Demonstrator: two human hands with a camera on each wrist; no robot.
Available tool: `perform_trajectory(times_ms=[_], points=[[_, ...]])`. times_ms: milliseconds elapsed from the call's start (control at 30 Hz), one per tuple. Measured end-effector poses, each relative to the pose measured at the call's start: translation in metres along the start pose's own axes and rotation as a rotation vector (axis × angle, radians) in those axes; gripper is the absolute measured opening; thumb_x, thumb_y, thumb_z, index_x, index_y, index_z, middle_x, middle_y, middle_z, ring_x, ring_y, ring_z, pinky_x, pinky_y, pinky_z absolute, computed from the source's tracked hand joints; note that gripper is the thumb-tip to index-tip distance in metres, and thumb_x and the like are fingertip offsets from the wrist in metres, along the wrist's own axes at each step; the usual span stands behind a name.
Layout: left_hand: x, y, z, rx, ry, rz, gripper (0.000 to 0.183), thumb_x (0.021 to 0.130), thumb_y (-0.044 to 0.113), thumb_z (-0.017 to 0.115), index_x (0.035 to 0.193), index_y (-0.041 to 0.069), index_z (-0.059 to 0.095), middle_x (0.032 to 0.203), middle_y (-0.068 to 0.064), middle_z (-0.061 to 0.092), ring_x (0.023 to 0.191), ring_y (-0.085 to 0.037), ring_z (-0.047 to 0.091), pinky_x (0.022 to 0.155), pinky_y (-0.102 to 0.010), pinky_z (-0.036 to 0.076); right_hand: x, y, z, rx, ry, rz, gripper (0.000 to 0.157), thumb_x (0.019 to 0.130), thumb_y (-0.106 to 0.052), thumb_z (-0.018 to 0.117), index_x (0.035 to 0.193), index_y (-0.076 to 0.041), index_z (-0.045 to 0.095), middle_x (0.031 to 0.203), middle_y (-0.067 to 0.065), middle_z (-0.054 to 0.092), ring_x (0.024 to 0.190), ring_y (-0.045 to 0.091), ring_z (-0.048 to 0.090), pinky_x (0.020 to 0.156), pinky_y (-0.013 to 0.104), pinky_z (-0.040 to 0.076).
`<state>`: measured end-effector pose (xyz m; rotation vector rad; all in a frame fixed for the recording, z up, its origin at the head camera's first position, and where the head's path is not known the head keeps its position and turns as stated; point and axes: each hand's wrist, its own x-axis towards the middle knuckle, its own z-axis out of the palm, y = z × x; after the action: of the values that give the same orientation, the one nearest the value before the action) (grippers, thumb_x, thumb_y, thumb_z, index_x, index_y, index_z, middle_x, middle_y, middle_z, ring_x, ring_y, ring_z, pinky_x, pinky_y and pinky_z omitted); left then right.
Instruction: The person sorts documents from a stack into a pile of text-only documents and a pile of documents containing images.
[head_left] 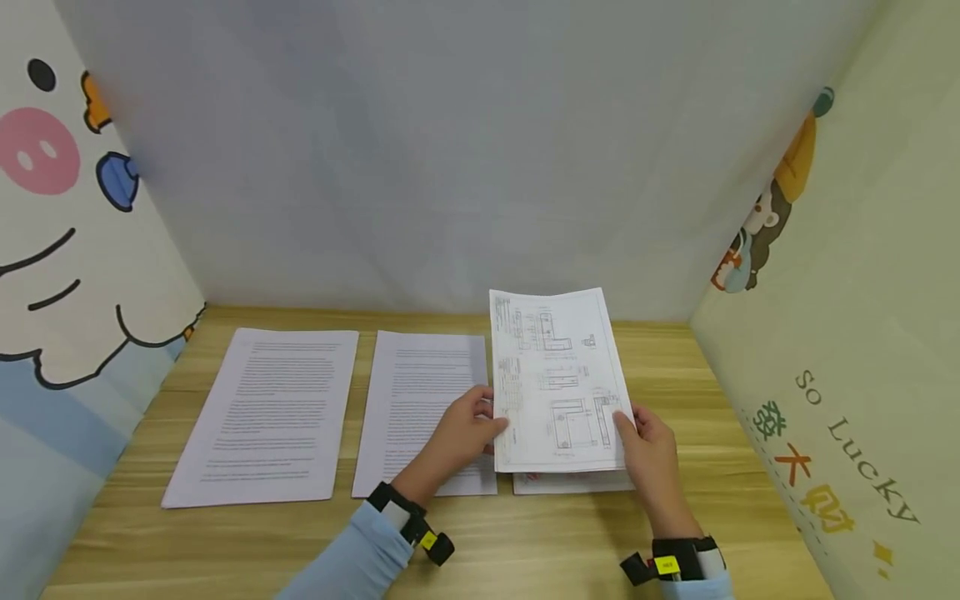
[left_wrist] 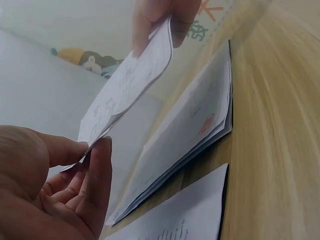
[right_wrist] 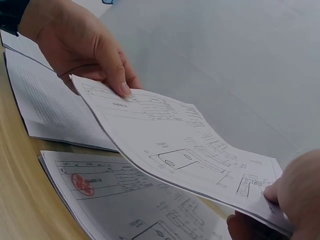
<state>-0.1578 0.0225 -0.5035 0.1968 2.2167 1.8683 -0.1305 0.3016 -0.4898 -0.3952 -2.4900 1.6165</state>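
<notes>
Between them, my two hands hold a few sheets of technical drawings point(head_left: 566, 379), raised off the table at its right side. My left hand point(head_left: 468, 429) pinches the left edge, thumb on top and fingers beneath. At the lower right edge, my right hand point(head_left: 651, 450) pinches the paper the same way. The sheets bow slightly, as the right wrist view shows. Below them lies a stack of similar drawings point(right_wrist: 120, 195), apart from the held sheets, with a red stamp mark point(right_wrist: 82, 184) on its top page. The head view mostly hides this stack.
Two stacks of printed text pages lie on the wooden table point(head_left: 480, 550): a left stack point(head_left: 262, 417) and a middle stack point(head_left: 423, 367). A grey wall point(head_left: 420, 167) stands behind, with patterned panels at left point(head_left: 67, 250) and right point(head_left: 847, 333).
</notes>
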Motion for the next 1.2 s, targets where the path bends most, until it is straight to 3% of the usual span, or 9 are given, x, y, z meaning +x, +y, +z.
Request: perform_trajectory(times_ms=[233,433,667,767,900,1067,1200], points=[[0.004,0.002,0.019,0.068,0.02,0.042,0.046,0.096,0.014,0.072,0.138,0.003,0.056,0.106,-0.008,0.067,0.079,-0.017,0.067,0.06,-0.035,0.058,-0.001,-0.001,-0.02,-0.031,0.014,0.033,0.049,0.11,-0.033,0.052,0.145,0.001,0.056,0.128,0.018,0.066,0.098,0.023,0.063,0.073,0.017,0.055],[0.005,-0.001,0.032,0.163,0.058,0.057,0.041,0.095,0.013,0.074,0.132,0.004,0.06,0.096,-0.005,0.064,0.065,-0.014,0.064,0.053,-0.028,0.056,0.005,0.01,-0.021,-0.072,0.007,0.017,0.047,0.11,-0.03,0.052,0.145,0.002,0.056,0.127,0.018,0.065,0.099,0.025,0.062,0.072,0.017,0.054],[0.009,-0.008,0.039,0.369,0.097,0.035,0.038,0.092,0.017,0.078,0.125,0.004,0.064,0.086,0.0,0.065,0.067,-0.011,0.06,0.055,-0.024,0.049,0.013,0.031,-0.01,-0.142,-0.015,-0.041,0.038,0.109,-0.019,0.053,0.137,0.006,0.06,0.118,0.021,0.068,0.092,0.026,0.062,0.068,0.021,0.052],[0.011,-0.012,0.04,0.465,0.104,0.041,0.029,0.091,0.018,0.078,0.114,0.005,0.066,0.078,0.002,0.063,0.065,-0.011,0.056,0.054,-0.023,0.045,0.014,0.036,-0.007,-0.17,-0.017,-0.054,0.037,0.109,-0.017,0.053,0.136,0.006,0.061,0.118,0.021,0.068,0.092,0.026,0.063,0.07,0.023,0.053],[0.012,-0.016,0.043,0.56,0.106,0.053,0.02,0.092,0.02,0.078,0.102,0.007,0.066,0.069,0.003,0.06,0.057,-0.01,0.055,0.048,-0.023,0.041,0.016,0.039,-0.003,-0.217,-0.022,-0.069,0.038,0.109,-0.017,0.052,0.138,0.007,0.06,0.123,0.023,0.068,0.096,0.027,0.064,0.078,0.031,0.054],[0.011,-0.018,0.046,0.681,0.108,0.047,0.026,0.094,0.026,0.077,0.11,0.008,0.068,0.069,0.005,0.06,0.054,-0.009,0.055,0.046,-0.024,0.04,0.016,0.043,0.0,-0.28,-0.01,-0.088,0.038,0.109,-0.016,0.052,0.139,0.007,0.059,0.129,0.025,0.066,0.102,0.03,0.065,0.089,0.046,0.055],[0.009,-0.018,0.048,0.769,0.124,0.058,0.029,0.093,0.03,0.078,0.109,0.009,0.067,0.071,0.005,0.061,0.055,-0.01,0.054,0.045,-0.027,0.039,0.016,0.048,0.001,-0.399,0.014,-0.119,0.04,0.108,-0.018,0.055,0.139,0.006,0.059,0.128,0.025,0.067,0.103,0.033,0.066,0.092,0.052,0.055]])
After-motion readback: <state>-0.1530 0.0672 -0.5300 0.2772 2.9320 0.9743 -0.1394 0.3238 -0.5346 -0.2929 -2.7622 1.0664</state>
